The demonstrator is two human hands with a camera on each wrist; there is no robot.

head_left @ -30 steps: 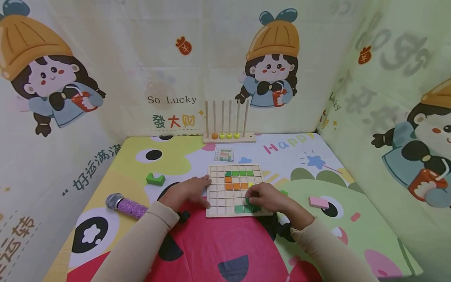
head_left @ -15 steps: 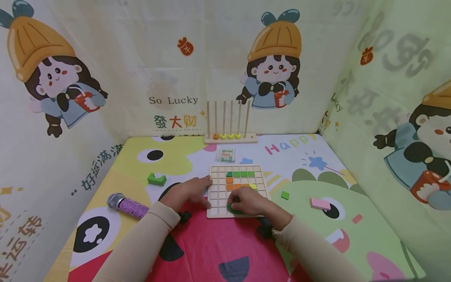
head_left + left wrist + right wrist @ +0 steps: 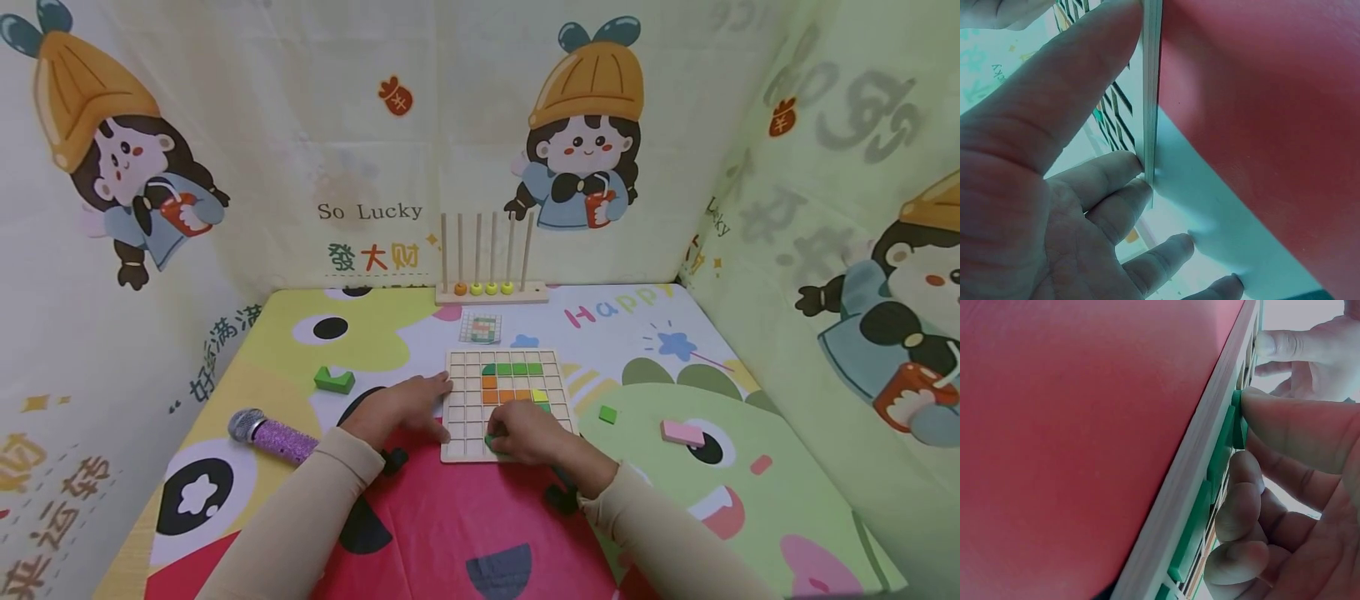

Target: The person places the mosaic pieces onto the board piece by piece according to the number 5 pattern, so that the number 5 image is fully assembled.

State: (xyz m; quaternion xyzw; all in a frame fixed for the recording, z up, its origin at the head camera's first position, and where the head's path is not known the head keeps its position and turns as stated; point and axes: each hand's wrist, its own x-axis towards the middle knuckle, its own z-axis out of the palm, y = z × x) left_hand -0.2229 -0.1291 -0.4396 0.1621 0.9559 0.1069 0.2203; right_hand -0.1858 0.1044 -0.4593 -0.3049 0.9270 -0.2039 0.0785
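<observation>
A wooden grid board (image 3: pixel 459 421) lies in front of me, partly filled with orange tiles (image 3: pixel 490 383), green tiles (image 3: pixel 519 369) and a yellow tile (image 3: pixel 539 396). My left hand (image 3: pixel 397 408) rests along its left edge, fingers and thumb stretched out and touching the side. Over the lower rows, my right hand (image 3: pixel 528 429) pinches a dark green piece (image 3: pixel 1239 425) between thumb and finger. That piece is low over the bottom row, beside other green pieces (image 3: pixel 1192 531) lying in the grid. The right hand covers part of the lower rows in the head view.
A small pattern card (image 3: pixel 481 327) lies behind the board, before a peg rack (image 3: pixel 491 297) with beads. On the left are a purple glitter microphone (image 3: pixel 281 440) and a green notched block (image 3: pixel 334 381). A green square tile (image 3: pixel 607 414) and pink block (image 3: pixel 682 432) lie right.
My right hand has moved left along the board's bottom row with the green piece, uncovering the loose green tile on the right. The left hand stays at the board's edge.
</observation>
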